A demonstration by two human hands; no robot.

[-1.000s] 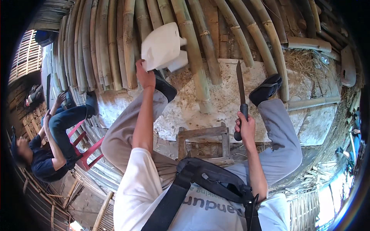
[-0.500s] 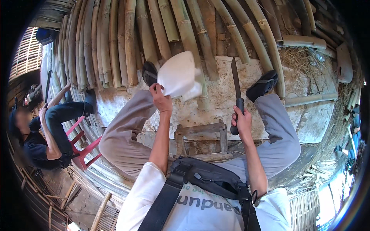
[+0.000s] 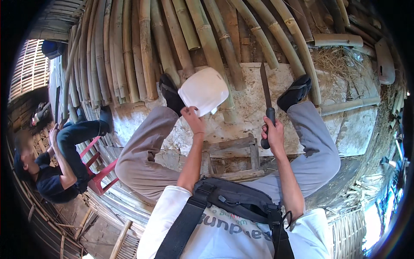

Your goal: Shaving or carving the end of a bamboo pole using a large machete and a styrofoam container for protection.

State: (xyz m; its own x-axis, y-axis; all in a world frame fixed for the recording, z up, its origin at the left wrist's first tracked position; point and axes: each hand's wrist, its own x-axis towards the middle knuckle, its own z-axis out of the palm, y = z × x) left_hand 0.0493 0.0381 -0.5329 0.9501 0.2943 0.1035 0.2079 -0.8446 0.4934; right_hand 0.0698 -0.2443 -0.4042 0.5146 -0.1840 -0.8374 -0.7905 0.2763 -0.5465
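Note:
My left hand [image 3: 192,119] is closed on the lower edge of a white, thin, rounded-square piece [image 3: 204,90]. It looks like a plastic lid, though I cannot make out its exact kind. The piece is held up between my feet, in front of the bamboo ends. A long knife [image 3: 265,83] with a dark narrow blade and a black handle points away from me. My right hand [image 3: 273,133] grips its handle, with the blade upright in the picture and touching nothing that I can see.
Several bamboo poles [image 3: 144,52] lie side by side beyond my feet. A stained white sheet [image 3: 345,134] covers the ground, and a small wooden frame [image 3: 228,145] stands between my legs. On the left another person [image 3: 60,172] sits on a red plastic chair [image 3: 103,177], holding a long blade.
The white piece has swung right and turned its broad face more toward me. My left hand has shifted slightly right and down. The knife has barely moved.

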